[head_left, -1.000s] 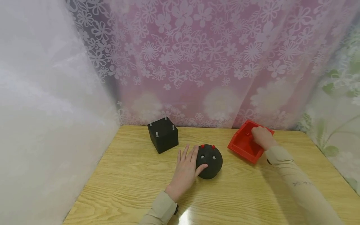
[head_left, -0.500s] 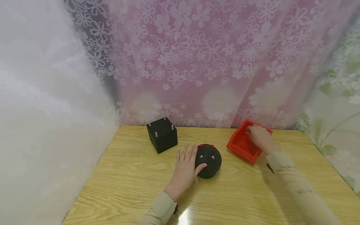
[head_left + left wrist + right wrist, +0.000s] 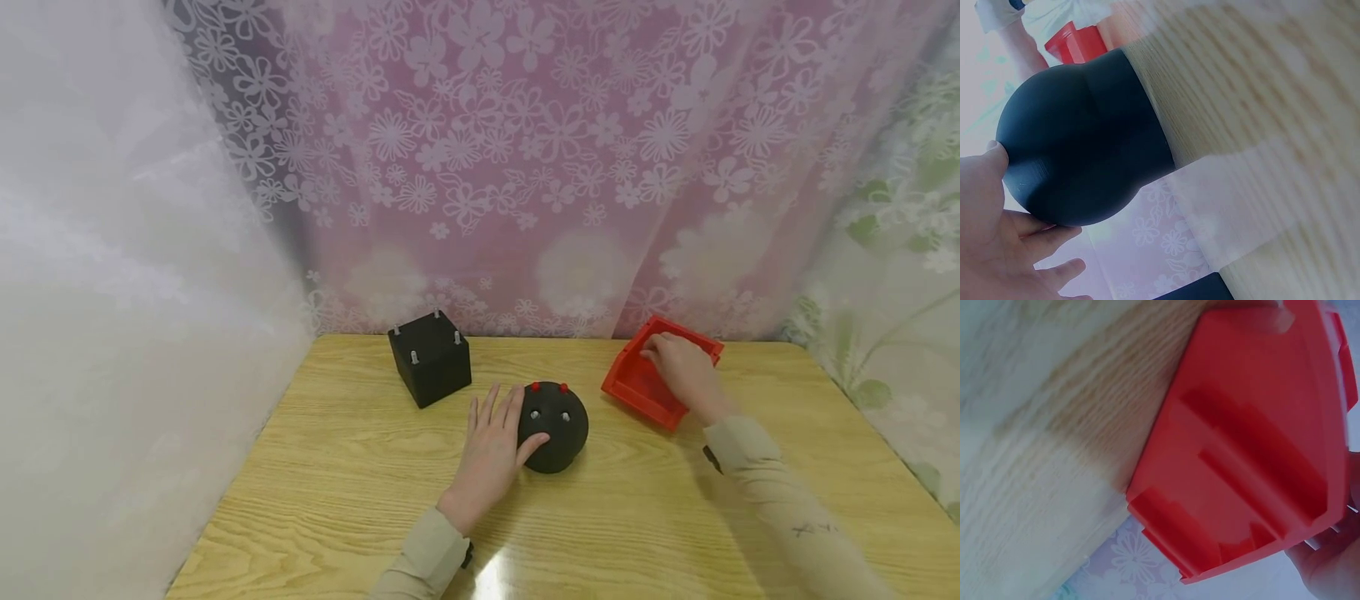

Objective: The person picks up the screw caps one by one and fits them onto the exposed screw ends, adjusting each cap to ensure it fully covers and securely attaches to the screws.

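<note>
Right hand (image 3: 686,371) farther left at one red tray (image 3: 640,403), grip unclear; left hand (image 3: 487,458) spread against one rounded black object (image 3: 564,442)

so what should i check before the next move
1. Left hand against the black ball: ok, touching its side.
2. Ball's base on the table: ok, standing on it.
3. Both red knobs on the ball: ok, two show.
4. Right hand clear of the red bin: not ok, over or in it.
5. Right hand holding something: cannot tell.
6. Black box apart from ball: ok.
</note>
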Demonstrator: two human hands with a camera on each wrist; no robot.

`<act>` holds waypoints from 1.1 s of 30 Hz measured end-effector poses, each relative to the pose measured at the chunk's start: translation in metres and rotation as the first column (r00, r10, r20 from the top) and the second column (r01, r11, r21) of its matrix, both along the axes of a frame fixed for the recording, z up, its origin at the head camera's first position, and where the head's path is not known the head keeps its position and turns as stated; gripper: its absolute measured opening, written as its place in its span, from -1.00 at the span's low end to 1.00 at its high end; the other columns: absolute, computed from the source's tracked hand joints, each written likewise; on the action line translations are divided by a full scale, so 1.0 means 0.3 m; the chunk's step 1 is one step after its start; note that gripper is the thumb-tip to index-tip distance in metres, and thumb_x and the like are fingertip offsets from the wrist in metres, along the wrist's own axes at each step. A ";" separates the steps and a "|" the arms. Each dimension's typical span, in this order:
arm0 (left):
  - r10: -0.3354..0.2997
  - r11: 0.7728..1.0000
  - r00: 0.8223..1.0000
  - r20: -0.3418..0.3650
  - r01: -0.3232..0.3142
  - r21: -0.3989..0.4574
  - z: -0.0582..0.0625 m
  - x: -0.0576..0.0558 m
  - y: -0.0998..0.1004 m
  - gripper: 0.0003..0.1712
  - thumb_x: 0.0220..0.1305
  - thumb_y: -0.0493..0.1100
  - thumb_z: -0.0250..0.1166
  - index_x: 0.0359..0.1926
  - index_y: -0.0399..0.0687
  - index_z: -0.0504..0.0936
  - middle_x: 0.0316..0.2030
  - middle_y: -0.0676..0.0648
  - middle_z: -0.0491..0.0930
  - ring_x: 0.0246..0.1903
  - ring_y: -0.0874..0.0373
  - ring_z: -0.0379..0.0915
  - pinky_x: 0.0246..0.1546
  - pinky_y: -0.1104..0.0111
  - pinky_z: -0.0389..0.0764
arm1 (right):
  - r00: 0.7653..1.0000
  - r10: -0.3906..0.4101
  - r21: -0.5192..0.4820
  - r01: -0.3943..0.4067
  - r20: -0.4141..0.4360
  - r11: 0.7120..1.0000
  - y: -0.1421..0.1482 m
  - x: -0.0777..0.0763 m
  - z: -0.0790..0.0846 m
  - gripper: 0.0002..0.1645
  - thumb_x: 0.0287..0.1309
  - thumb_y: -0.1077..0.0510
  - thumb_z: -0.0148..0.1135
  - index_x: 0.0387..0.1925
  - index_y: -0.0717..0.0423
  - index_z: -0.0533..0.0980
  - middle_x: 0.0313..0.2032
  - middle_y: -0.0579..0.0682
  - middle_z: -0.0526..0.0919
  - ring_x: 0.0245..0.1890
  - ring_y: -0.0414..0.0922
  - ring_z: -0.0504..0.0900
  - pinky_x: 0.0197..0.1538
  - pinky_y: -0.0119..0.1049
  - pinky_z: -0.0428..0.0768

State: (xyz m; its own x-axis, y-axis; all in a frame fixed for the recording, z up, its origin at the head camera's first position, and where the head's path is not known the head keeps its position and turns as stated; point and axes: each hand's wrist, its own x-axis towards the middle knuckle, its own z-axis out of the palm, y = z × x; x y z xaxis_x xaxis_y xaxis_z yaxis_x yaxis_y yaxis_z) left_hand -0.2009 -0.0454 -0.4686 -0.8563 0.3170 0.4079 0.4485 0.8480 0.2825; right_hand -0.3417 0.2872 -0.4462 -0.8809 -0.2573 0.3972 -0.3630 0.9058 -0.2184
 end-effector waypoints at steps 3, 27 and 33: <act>-0.002 1.000 1.000 0.010 0.001 0.004 0.002 0.000 0.000 -0.10 0.47 0.31 0.05 0.57 -0.15 0.15 0.48 -0.13 0.29 0.54 -0.15 -0.03 0.47 -0.20 0.06 | 0.999 0.020 -0.006 -0.020 -0.026 1.000 -0.015 0.015 0.000 -0.84 0.28 0.25 0.36 -0.21 0.32 0.64 -0.28 0.23 0.71 -0.34 0.15 0.69 -0.22 0.12 0.68; 0.007 1.000 1.000 0.001 -0.007 -0.006 -0.007 -0.004 0.001 -0.10 0.46 0.32 0.04 0.57 -0.13 0.15 0.47 -0.13 0.30 0.55 -0.13 -0.02 0.49 -0.17 0.06 | 0.907 0.101 0.025 -0.099 -0.410 0.995 -0.125 0.144 0.041 -0.74 0.00 0.30 0.54 -0.28 0.30 0.61 -0.38 0.20 0.66 -0.36 0.16 0.60 -0.25 0.08 0.63; 0.006 1.000 1.000 -0.010 -0.006 -0.006 -0.010 -0.007 0.001 -0.10 0.46 0.32 0.05 0.56 -0.14 0.16 0.47 -0.13 0.30 0.54 -0.14 -0.02 0.48 -0.18 0.07 | 0.893 0.141 0.020 -0.147 -0.427 0.989 -0.166 0.183 0.079 -0.74 0.02 0.30 0.54 -0.26 0.28 0.62 -0.36 0.17 0.67 -0.34 0.15 0.61 -0.19 0.07 0.65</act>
